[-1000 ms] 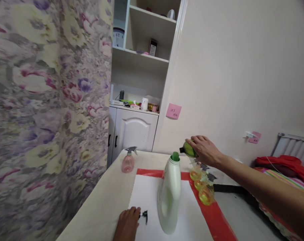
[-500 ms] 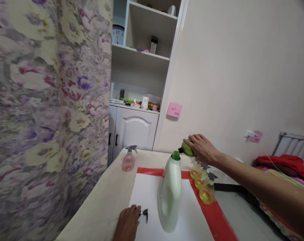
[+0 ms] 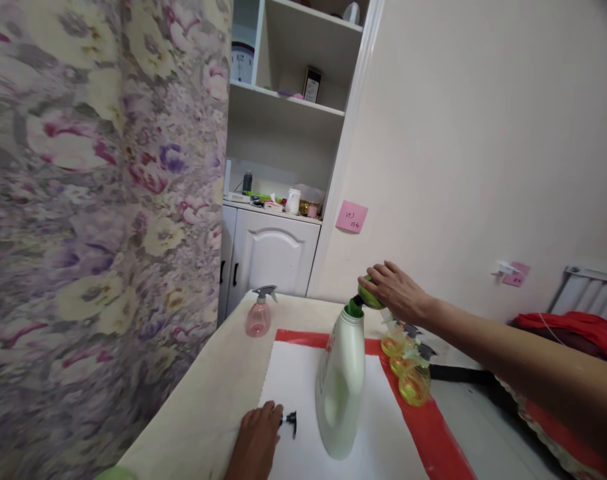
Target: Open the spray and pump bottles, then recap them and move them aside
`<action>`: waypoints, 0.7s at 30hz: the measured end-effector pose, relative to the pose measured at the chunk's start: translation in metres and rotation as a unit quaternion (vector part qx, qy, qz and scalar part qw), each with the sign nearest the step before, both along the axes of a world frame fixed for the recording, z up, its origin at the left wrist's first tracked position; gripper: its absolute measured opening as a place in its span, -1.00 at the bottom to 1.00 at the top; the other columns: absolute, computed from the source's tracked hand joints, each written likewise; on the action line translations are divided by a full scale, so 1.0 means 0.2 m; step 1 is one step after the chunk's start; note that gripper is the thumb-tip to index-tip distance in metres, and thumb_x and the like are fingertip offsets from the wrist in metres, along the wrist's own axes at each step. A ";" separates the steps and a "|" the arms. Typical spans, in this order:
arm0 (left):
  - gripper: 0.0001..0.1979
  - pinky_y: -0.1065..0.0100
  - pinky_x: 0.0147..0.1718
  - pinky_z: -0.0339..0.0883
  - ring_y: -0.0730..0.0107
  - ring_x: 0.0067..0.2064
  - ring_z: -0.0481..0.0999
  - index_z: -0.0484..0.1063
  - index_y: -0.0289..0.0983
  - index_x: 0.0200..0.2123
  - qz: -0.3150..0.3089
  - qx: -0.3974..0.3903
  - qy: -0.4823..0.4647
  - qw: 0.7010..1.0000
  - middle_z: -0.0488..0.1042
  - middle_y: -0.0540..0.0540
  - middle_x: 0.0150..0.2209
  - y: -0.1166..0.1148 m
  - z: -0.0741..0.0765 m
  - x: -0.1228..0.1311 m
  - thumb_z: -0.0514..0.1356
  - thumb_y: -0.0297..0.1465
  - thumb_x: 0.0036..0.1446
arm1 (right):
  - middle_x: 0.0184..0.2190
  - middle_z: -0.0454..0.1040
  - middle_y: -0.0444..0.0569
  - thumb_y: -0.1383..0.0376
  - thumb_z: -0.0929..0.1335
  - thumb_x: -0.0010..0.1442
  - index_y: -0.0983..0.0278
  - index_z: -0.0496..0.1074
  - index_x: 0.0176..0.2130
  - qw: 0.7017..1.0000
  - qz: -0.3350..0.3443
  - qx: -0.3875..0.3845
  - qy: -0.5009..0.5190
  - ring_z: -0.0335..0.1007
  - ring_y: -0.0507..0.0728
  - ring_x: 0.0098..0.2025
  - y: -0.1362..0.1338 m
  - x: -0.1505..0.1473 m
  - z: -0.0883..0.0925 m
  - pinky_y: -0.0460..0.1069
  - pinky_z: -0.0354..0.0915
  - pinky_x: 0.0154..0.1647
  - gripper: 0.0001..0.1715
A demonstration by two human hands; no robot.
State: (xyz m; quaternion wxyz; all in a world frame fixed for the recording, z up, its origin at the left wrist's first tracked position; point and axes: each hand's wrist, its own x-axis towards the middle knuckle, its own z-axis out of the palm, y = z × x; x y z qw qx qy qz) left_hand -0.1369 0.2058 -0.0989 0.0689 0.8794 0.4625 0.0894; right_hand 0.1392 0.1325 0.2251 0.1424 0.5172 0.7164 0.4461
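A tall white bottle point(image 3: 339, 387) with a green neck stands on a white sheet point(image 3: 296, 380). My right hand point(image 3: 391, 290) is closed round a small green spray bottle point(image 3: 367, 295), tipped so its dark nozzle meets the white bottle's mouth. My left hand point(image 3: 256, 443) rests on the sheet near the table's front, fingers curled beside a small black pump head point(image 3: 289, 421). Whether it grips that part I cannot make out.
Several yellow spray bottles point(image 3: 408, 370) stand on a red mat point(image 3: 423, 427) right of the white bottle. A pink spray bottle point(image 3: 260, 313) sits at the table's far left. A floral curtain point(image 3: 93, 200) hangs left. A white cupboard point(image 3: 271, 250) stands behind, and a radiator point(image 3: 591, 293) is at right.
My right hand has carried the green bottle slightly left and down, bringing its nozzle onto the white bottle's mouth. My left hand has stayed by the pump head.
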 end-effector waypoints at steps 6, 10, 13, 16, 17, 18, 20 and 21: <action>-0.45 0.13 0.20 0.03 0.22 0.20 0.32 0.32 -0.20 0.14 -0.001 0.000 -0.015 1.000 0.37 -0.14 0.21 0.00 0.00 0.00 0.03 -0.65 0.08 | -0.15 0.42 0.14 0.44 0.36 -0.02 0.27 0.30 0.05 0.999 0.019 -0.008 -0.044 0.23 0.30 -0.08 0.03 -0.05 0.00 0.15 -0.01 0.04 -0.40; -0.46 0.12 0.20 0.04 0.22 0.18 0.34 0.33 -0.20 0.12 -0.004 0.002 -0.029 1.000 0.39 -0.13 0.19 0.00 0.00 0.00 0.02 -0.65 0.08 | -0.14 0.42 0.13 0.41 0.36 0.00 0.24 0.35 0.00 0.997 0.022 -0.005 -0.068 0.22 0.29 -0.09 0.04 -0.08 -0.01 0.15 -0.01 0.06 -0.48; -0.46 0.13 0.19 0.05 0.22 0.15 0.36 0.33 -0.21 0.13 -0.011 0.002 -0.036 0.999 0.40 -0.13 0.17 -0.01 0.00 0.00 0.02 -0.65 0.08 | -0.12 0.43 0.11 0.39 0.38 -0.02 0.22 0.35 0.01 0.996 0.016 -0.003 -0.089 0.22 0.29 -0.08 0.06 -0.10 -0.03 0.17 0.00 0.09 -0.46; -0.44 0.12 0.18 0.06 0.20 0.14 0.37 0.30 -0.23 0.16 -0.017 0.003 -0.041 0.999 0.42 -0.15 0.15 -0.01 0.01 0.00 0.02 -0.66 0.08 | -0.09 0.42 0.15 0.38 0.41 -0.09 0.26 0.34 0.03 0.994 0.011 -0.006 -0.111 0.21 0.32 -0.07 0.06 -0.13 -0.05 0.20 0.01 0.10 -0.37; -0.43 0.12 0.18 0.05 0.20 0.14 0.36 0.28 -0.24 0.17 -0.017 0.004 -0.041 0.999 0.42 -0.16 0.15 -0.02 0.01 0.00 0.01 -0.65 0.09 | -0.08 0.42 0.16 0.39 0.42 -0.10 0.27 0.34 0.04 0.993 0.009 -0.007 -0.116 0.20 0.33 -0.07 0.06 -0.14 -0.05 0.20 0.02 0.10 -0.35; -0.43 0.12 0.19 0.04 0.20 0.15 0.36 0.26 -0.24 0.19 -0.017 0.005 -0.042 0.999 0.41 -0.17 0.16 -0.02 0.01 0.00 0.00 -0.65 0.10 | -0.08 0.41 0.17 0.39 0.42 -0.11 0.27 0.34 0.04 0.993 0.007 -0.007 -0.121 0.20 0.33 -0.07 0.06 -0.15 -0.06 0.20 0.02 0.09 -0.33; -0.42 0.13 0.19 0.03 0.20 0.15 0.35 0.25 -0.22 0.19 -0.016 0.006 -0.043 0.999 0.40 -0.16 0.17 -0.02 0.02 0.00 0.00 -0.65 0.10 | -0.07 0.41 0.16 0.40 0.42 -0.13 0.26 0.34 0.05 0.992 0.001 -0.008 -0.127 0.21 0.33 -0.06 0.05 -0.17 -0.07 0.19 0.04 0.09 -0.30; -0.42 0.13 0.19 0.04 0.21 0.15 0.35 0.25 -0.21 0.19 -0.016 0.006 -0.043 0.999 0.40 -0.15 0.17 -0.02 0.02 0.00 0.00 -0.65 0.10 | -0.06 0.42 0.16 0.40 0.43 -0.15 0.25 0.34 0.05 0.992 -0.003 -0.009 -0.129 0.21 0.33 -0.06 0.05 -0.18 -0.07 0.19 0.05 0.09 -0.29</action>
